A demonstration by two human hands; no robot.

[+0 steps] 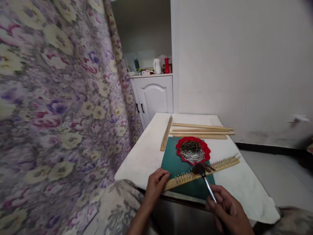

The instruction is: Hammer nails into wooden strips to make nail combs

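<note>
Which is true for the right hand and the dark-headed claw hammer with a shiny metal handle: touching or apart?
Touching. The head view shows the right hand gripping the lower handle of the hammer.

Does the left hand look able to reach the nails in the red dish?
Probably yes: the nails lie uncovered in the dish, ahead of the left hand; the hammer is only by its near rim.

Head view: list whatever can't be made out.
All in the head view:
Whether the left hand pinches anything: fingertips too small.
Grip of the hammer: mostly hidden by the right hand.
Floor of the red dish: covered by nails.
Dark item, far right: cut off by the edge.
</note>
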